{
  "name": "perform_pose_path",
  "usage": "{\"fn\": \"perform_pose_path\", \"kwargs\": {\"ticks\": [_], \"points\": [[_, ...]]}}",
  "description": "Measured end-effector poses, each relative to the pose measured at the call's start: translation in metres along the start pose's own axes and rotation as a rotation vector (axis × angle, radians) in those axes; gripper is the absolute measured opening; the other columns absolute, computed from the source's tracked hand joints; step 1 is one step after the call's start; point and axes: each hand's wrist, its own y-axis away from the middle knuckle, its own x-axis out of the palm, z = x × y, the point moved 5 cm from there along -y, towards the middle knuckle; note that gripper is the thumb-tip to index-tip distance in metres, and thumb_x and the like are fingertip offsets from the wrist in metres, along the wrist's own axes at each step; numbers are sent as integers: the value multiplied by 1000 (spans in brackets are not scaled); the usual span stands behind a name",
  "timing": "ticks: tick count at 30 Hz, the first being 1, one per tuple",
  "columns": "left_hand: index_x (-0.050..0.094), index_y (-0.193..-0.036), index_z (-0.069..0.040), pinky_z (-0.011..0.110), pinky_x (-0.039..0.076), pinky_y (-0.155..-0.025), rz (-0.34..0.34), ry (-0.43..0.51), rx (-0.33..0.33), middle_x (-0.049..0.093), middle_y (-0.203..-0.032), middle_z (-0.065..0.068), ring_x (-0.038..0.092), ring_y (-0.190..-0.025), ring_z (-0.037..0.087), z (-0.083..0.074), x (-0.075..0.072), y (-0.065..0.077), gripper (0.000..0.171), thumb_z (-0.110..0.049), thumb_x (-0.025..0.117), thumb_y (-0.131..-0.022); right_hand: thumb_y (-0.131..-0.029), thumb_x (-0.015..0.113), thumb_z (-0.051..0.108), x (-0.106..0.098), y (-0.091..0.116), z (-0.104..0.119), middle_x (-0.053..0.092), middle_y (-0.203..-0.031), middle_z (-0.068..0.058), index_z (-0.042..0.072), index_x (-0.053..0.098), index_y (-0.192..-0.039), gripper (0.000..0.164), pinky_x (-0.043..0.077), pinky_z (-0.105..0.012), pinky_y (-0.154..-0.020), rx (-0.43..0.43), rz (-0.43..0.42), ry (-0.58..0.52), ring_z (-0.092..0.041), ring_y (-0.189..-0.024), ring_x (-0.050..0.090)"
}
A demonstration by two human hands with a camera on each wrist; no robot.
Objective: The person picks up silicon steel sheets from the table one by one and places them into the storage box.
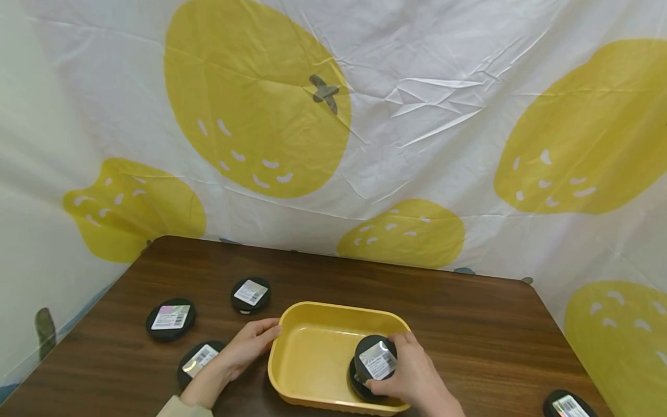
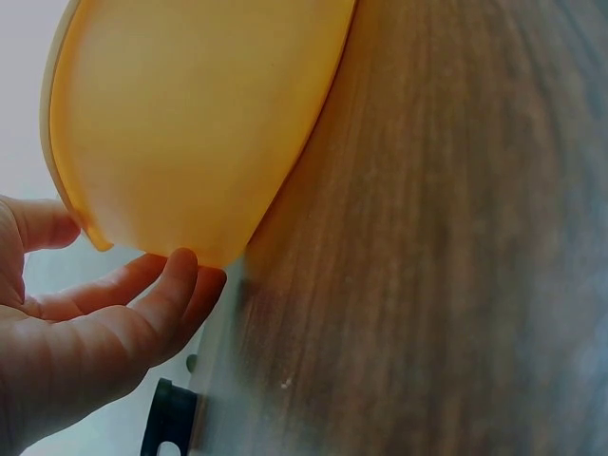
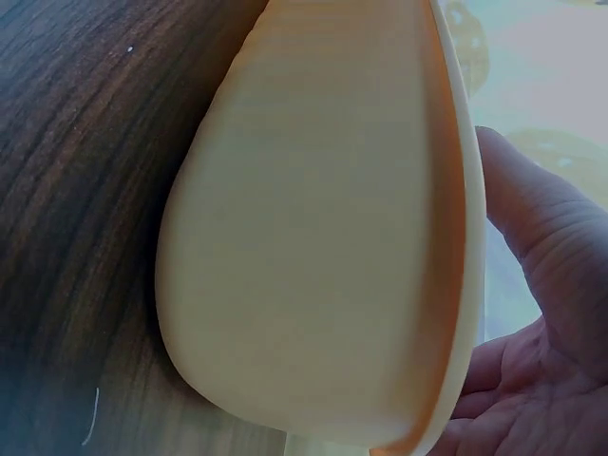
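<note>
Pinching a black disc (image 1: 374, 354), the right grip (image 1: 417, 372) exposes its barcoded label (image 1: 378, 361).

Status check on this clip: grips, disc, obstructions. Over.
Left grip on yellow tub's left end. Right grip holding upper black disc, label up, at tub's right end. Lower black disc beneath; contact unclear.
</note>
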Motion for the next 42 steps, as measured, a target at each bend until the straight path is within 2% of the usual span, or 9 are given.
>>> {"fn": "perform_pose_path", "kwargs": {"ticks": [6, 16, 27, 39, 42], "points": [[38, -131, 18, 37, 43, -98, 8, -5, 5, 49, -129, 28, 51, -114, 26, -1, 0, 0, 46, -15, 42, -100, -48, 88, 31, 4, -1, 0, 55, -102, -13, -7, 55, -111, 81, 50, -39, -68, -14, 6, 12, -22, -79, 55], [37, -131, 19, 40, 42, -99, 13, -7, 10, 49, -129, 29, 50, -115, 27, -1, 0, 0, 45, -14, 41, -100, -46, 88, 31, 7, 1, 3, 56, -96, -10, -5, 57, -107, 77, 50, -36, -64, -59, -34, 55, -20, -74, 55], [37, -131, 19, 40, 42, -98, 17, -13, 14, 49, -128, 30, 51, -115, 27, -2, 0, 1, 45, -13, 41, -100, -48, 88, 34, 10, 0, 2, 55, -96, -9, -5, 55, -107, 78, 51, -36, -68, -43, 29, 51, -19, -76, 54], [38, -131, 18, 41, 41, -99, 0, -19, 0, 49, -129, 29, 50, -116, 28, 0, -1, 0, 46, -15, 42, -100, -46, 92, 31, 11, 1, 5, 53, -98, -13, -8, 53, -110, 84, 51, -41, -73, -8, 76, 58, -22, -77, 54], [38, -132, 18, 41, 42, -99, -7, -20, -7, 49, -129, 29, 50, -116, 28, 0, -1, 0, 45, -14, 42, -100, -46, 92, 29, 10, 1, 7, 52, -97, -12, -8, 53, -110, 84, 51, -41, -71, 3, 94, 50, -22, -76, 53]]}}
